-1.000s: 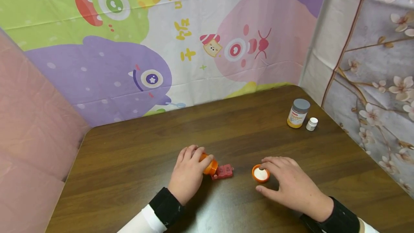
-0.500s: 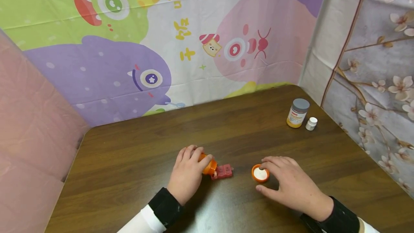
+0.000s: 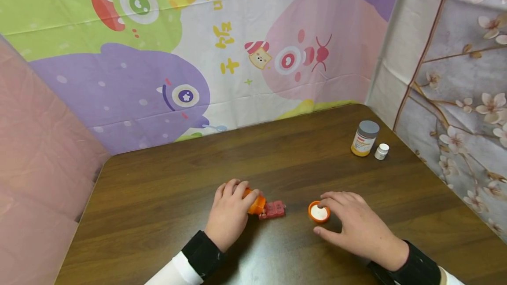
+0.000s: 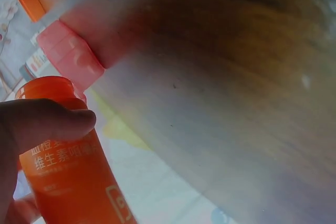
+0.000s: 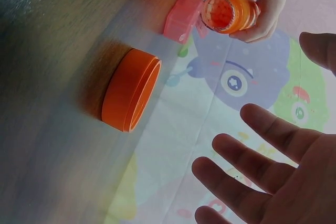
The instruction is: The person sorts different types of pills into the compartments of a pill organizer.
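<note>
My left hand [image 3: 229, 217] grips an orange bottle [image 3: 256, 204] printed with white characters. The bottle is uncapped and tilted, its mouth at the near-left end of a small translucent red pill box [image 3: 274, 209] on the table. Pale tablets show inside the bottle's mouth [image 5: 219, 13] in the right wrist view. To the right, an orange cap [image 3: 319, 212] with a white inside lies upturned. My right hand [image 3: 356, 228] hovers beside the cap, fingers spread and holding nothing; the right wrist view shows a gap between fingers and cap [image 5: 128, 90]. Pill box contents are hard to make out.
At the back right of the brown wooden table [image 3: 178, 179] stand a grey-lidded jar [image 3: 364, 139] with a yellow base and a small white bottle [image 3: 382, 151]. A cartoon-print cloth [image 3: 237, 87] hangs behind the table, and a floral cloth [image 3: 467, 100] at the right.
My left hand and the bottle have shifted very slightly, the mouth staying at the pill box's end. Right hand and cap have stayed put.
</note>
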Demonstrator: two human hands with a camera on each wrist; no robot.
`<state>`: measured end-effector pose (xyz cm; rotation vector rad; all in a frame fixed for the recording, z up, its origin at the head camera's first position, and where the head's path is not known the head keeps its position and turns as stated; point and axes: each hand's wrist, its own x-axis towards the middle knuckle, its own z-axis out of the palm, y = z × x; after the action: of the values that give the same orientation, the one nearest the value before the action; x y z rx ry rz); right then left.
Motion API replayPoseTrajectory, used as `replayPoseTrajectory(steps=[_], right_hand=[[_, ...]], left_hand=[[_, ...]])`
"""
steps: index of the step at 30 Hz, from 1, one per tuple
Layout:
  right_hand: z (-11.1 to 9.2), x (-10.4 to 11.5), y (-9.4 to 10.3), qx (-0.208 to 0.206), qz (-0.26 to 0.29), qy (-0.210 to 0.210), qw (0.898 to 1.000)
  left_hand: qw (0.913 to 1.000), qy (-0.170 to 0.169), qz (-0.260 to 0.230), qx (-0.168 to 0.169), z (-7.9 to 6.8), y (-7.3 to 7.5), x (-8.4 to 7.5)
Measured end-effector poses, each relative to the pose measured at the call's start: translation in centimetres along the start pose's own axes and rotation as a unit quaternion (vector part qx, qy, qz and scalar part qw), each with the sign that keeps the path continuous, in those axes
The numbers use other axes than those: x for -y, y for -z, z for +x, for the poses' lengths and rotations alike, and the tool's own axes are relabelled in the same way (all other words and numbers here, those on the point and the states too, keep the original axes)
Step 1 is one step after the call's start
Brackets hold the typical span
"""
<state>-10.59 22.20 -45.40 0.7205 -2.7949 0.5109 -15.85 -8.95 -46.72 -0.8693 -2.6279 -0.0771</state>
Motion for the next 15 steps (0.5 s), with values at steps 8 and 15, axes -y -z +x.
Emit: replayPoseTrajectory(steps=[8, 15], right_hand=[[-0.1, -0.1, -0.1, 0.002, 0.002, -0.002, 1.0], [-0.2, 0.1, -0.1, -0.008, 0.002, 0.004, 1.0]], left_hand=[[0.9995, 0.025, -0.01, -0.013, -0.1, 0.8, 0.2], [0.9965, 0.057, -0.054, -0.03, -0.7, 2.0, -0.7]])
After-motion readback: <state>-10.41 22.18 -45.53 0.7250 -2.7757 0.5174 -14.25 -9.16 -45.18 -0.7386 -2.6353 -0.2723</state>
